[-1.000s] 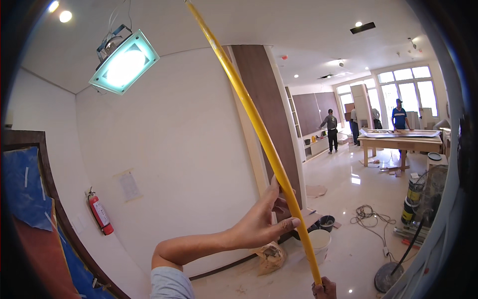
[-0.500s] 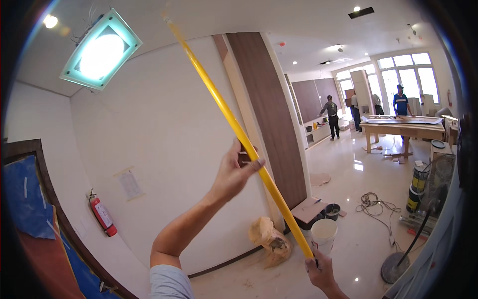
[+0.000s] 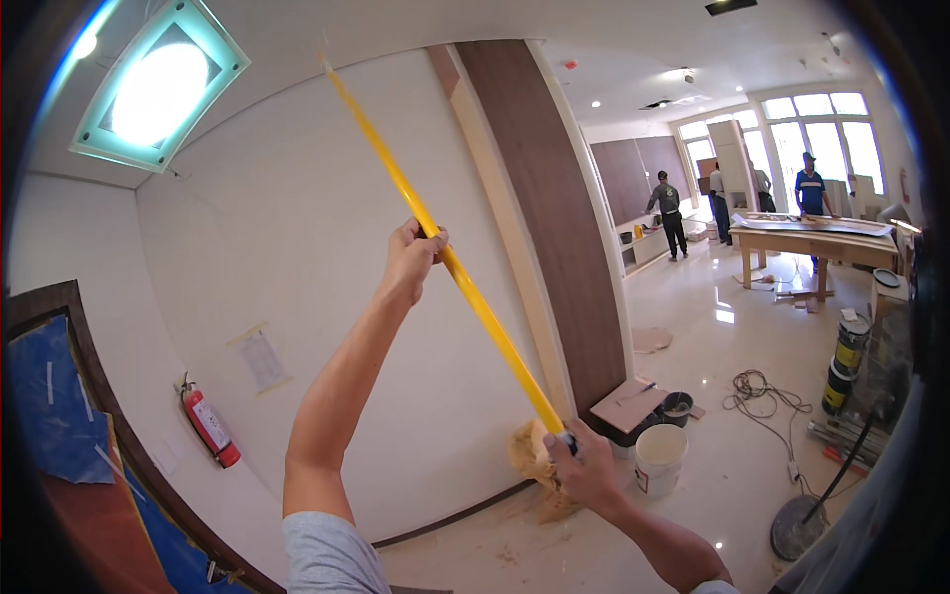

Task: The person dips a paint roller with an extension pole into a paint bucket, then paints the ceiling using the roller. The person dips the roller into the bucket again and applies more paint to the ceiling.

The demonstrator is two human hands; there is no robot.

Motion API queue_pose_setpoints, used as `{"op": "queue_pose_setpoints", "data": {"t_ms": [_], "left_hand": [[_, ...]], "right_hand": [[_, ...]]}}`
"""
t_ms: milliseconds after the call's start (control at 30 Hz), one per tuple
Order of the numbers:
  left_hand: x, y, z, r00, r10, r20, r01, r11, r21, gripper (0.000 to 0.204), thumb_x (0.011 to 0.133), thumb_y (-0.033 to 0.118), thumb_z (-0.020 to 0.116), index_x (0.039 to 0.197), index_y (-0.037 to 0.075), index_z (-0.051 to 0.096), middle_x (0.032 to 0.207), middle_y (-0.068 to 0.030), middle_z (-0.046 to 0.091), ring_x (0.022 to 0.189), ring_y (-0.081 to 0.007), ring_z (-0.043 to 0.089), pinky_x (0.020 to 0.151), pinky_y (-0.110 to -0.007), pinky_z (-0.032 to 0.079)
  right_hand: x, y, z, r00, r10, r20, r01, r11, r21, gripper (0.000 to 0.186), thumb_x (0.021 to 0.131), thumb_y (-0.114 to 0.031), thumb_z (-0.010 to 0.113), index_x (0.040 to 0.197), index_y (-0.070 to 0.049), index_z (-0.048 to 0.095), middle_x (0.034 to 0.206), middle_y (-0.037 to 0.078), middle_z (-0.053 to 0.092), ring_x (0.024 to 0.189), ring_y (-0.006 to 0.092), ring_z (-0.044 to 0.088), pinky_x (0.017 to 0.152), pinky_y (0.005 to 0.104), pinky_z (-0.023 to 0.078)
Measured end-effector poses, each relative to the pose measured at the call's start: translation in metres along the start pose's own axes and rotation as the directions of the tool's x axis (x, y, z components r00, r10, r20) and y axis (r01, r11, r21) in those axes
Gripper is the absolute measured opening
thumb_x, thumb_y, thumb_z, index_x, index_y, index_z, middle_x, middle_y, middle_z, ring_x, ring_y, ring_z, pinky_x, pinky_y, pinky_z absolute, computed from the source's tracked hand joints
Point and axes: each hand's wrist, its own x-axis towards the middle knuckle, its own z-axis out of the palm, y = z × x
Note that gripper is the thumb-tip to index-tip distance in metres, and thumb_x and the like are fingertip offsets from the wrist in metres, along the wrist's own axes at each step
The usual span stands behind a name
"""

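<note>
Against the white wall (image 3: 257,238), the yellow pole (image 3: 492,324) slants from 5 o'clock to 11 (what its tip touches, I can't tell). The right hand (image 3: 586,465), at 5 o'clock, is wrapped around its lower end. The left hand (image 3: 407,261), at 10, grasps it with curled fingers; a second ago it cupped it loosely, nearer the right, so the hold now seems steadier.

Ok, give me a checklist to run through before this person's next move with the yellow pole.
1. Left hand on the yellow pole: ok, gripping its shaft.
2. Right hand at the pole's lower end: ok, gripping it.
3. Upper tip touching the ceiling: cannot tell, blurred.
4. Pole apart from the lit lamp: ok, a gap shows in this view.
5. Nearby floor free of obstacles: not ok, white bucket and tan bag there.
6. Co-workers away from the pole: ok, across the room.
</note>
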Motion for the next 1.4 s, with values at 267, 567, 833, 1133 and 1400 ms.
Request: {"op": "queue_pose_setpoints", "data": {"t_ms": [267,567,833,1133,1400], "left_hand": [[0.074,-0.044,-0.043,0.977,-0.103,-0.187,0.090,0.993,-0.076,0.014,0.098,0.001,0.060,0.110,-0.005,0.063,0.100,-0.0102,0.064,0.088,-0.0204,0.065,0.084,-0.035,0.057],[0.106,-0.072,-0.082,0.968,-0.105,-0.228,0.105,0.994,-0.009,0.012,0.099,0.003,0.060,0.109,-0.003,0.064,0.094,-0.0078,0.063,0.085,-0.0179,0.063,0.076,-0.032,0.055],[0.074,-0.062,-0.080,0.960,-0.090,-0.264,0.104,0.994,0.037,0.011,0.102,0.007,0.060,0.110,0.000,0.064,0.094,-0.0062,0.063,0.087,-0.0165,0.063,0.079,-0.033,0.055],[-0.059,-0.003,-0.008,0.997,-0.043,-0.067,0.051,0.991,0.123,0.010,0.103,0.011,0.059,0.107,0.002,0.058,0.097,-0.0066,0.061,0.092,-0.0178,0.062,0.088,-0.036,0.053],[-0.173,0.069,0.044,0.980,0.058,0.191,-0.089,0.983,0.158,0.017,0.104,0.017,0.062,0.110,0.004,0.055,0.096,-0.0027,0.057,0.092,-0.0126,0.053,0.088,-0.031,0.049]], "right_hand": [[0.077,-0.008,0.068,0.996,-0.084,-0.003,0.083,0.996,-0.014,0.033,0.100,-0.031,0.068,0.099,0.001,0.063,0.070,0.013,0.065,0.062,0.0261,0.063,0.063,0.0396,0.050],[0.108,-0.007,0.116,0.990,-0.137,-0.021,0.138,0.990,0.042,0.034,0.100,-0.033,0.069,0.097,0.000,0.063,0.069,0.012,0.065,0.061,0.0274,0.063,0.062,0.0399,0.050],[0.080,-0.010,0.112,0.992,-0.125,0.003,0.125,0.992,0.034,0.032,0.100,-0.032,0.067,0.098,0.000,0.063,0.070,0.013,0.066,0.062,0.0295,0.065,0.062,0.0415,0.051],[-0.035,0.037,0.047,0.988,-0.145,-0.049,0.145,0.989,-0.001,0.031,0.099,-0.030,0.068,0.095,0.000,0.060,0.066,0.014,0.060,0.061,0.0302,0.061,0.060,0.0404,0.048],[-0.139,0.083,-0.009,0.979,-0.163,-0.120,0.160,0.987,-0.030,0.028,0.095,-0.027,0.073,0.099,-0.001,0.063,0.063,0.013,0.055,0.054,0.0234,0.056,0.054,0.0369,0.045]]}}
